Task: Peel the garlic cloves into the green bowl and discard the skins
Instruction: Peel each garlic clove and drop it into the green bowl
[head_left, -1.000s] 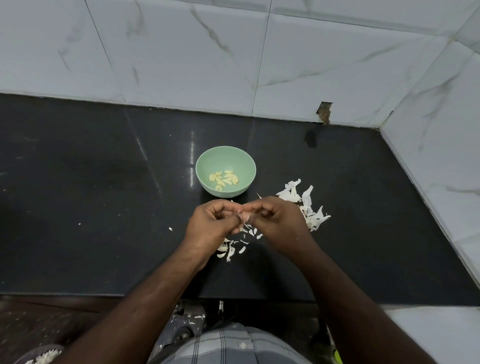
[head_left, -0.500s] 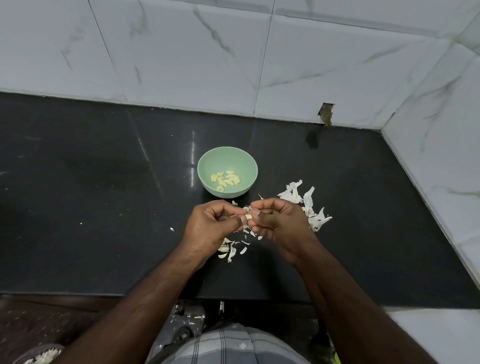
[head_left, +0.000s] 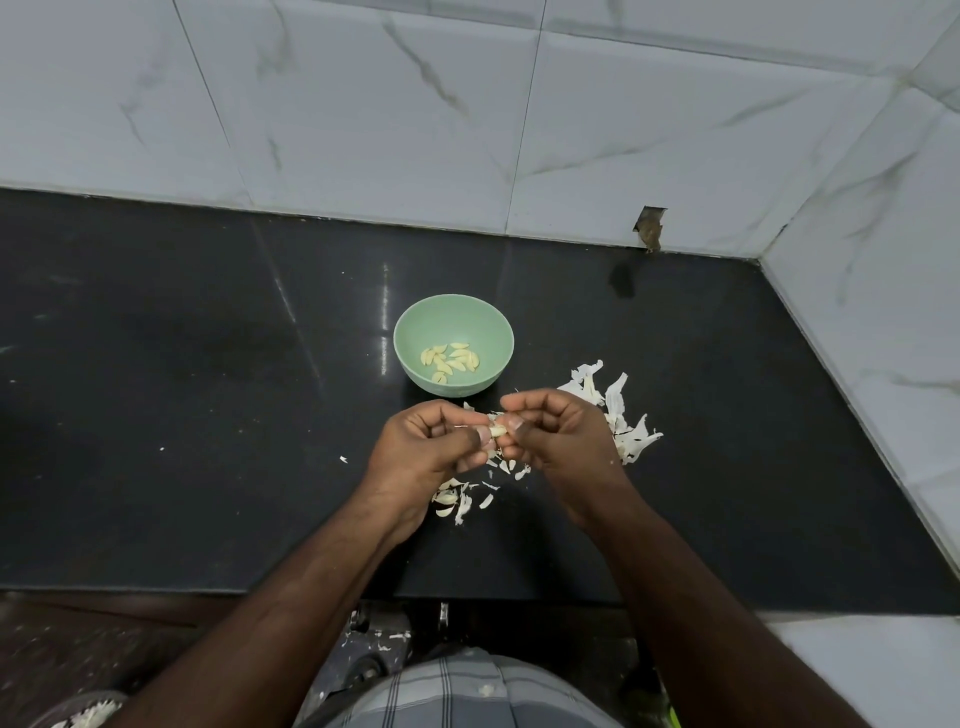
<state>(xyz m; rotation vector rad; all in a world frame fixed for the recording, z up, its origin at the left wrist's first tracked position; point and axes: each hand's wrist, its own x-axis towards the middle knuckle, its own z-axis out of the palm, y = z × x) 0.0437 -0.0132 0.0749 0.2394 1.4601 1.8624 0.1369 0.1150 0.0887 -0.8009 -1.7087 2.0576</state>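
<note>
nearest me, past the checked cloth (head_left: 467, 691) at my waist, both my hands hang over the black desk (head_left: 182, 415), close together with fingertips almost touching. my left hand (head_left: 421, 452) has its grip curled in, thumb and forefinger pinching one garlic clove (head_left: 497, 430). my right hand (head_left: 561, 441) curls the same way and pinches at the clove's right end, where a bit of skin seems to cling, though the piece is too small for me to be sure how much is left on it. so i judge this clove is partly peeled and not yet ready to drop.

under and just behind my hands lies a scatter of small skins (head_left: 457, 499) on the desk, and to the right, beside my right hand, a bigger heap of white skins (head_left: 618, 415). none of that has been thrown away yet, so the discarding is still to do.

a little farther off, straight ahead, stands the green bowl (head_left: 410, 332), with a small heap of peeled cloves (head_left: 450, 357) lying in its bottom. that part of the job is well on. i see no unpeeled cloves waiting on the desk, so this may be among the last, though my hands could hide some.

farthest is the marbled tile wall (head_left: 363, 104), with a chipped hole (head_left: 649, 228) at its foot. no brand, label or writing shows anywhere.
</note>
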